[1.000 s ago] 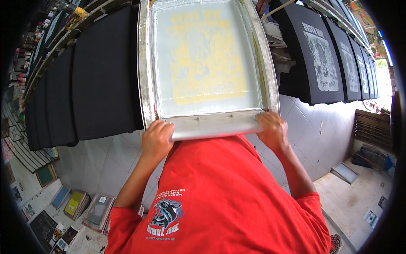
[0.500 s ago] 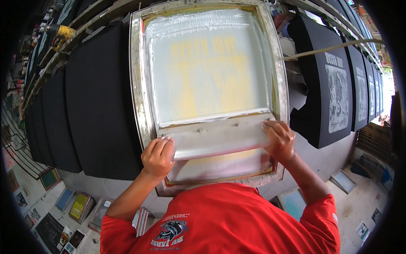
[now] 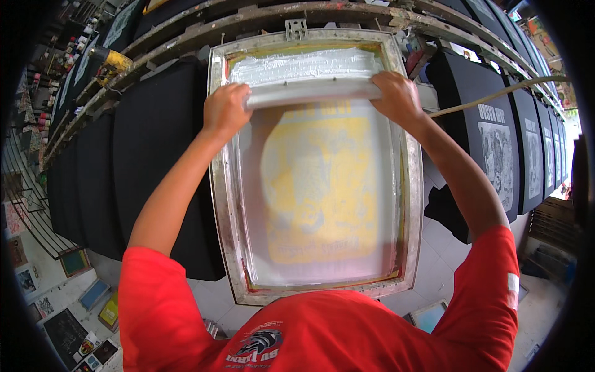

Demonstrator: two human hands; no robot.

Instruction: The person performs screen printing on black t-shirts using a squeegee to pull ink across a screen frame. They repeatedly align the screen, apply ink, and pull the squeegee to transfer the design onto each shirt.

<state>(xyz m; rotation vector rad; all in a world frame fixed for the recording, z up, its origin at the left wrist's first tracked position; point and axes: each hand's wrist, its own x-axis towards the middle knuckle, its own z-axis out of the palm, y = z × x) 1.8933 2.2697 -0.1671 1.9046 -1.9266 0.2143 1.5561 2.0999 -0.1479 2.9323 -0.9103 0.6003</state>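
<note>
A wide squeegee [image 3: 310, 90] lies across the far part of a framed printing screen [image 3: 409, 204], its pale blade holder slightly blurred. My left hand [image 3: 227, 110] is closed round its left end, and my right hand [image 3: 396, 98] grips the right end. Beyond the squeegee, thick white ink [image 3: 304, 64] is heaped along the far side of the mesh. On the near side the mesh bears a yellow stencil design [image 3: 319, 186] under a thin white film. What lies beneath the screen is hidden.
Black shirts on boards [image 3: 158, 161] hang at the left. Black shirts with pale prints [image 3: 496, 152] line the right. Wooden rails [image 3: 248, 18] run behind the screen, with a yellow power tool [image 3: 111, 60] at far left. A cable [image 3: 496, 94] crosses at right.
Both hands have pushed the squeegee away from me, from the near end of the screen to the far end. More of the yellow design shows on the mesh. The view has shifted slightly.
</note>
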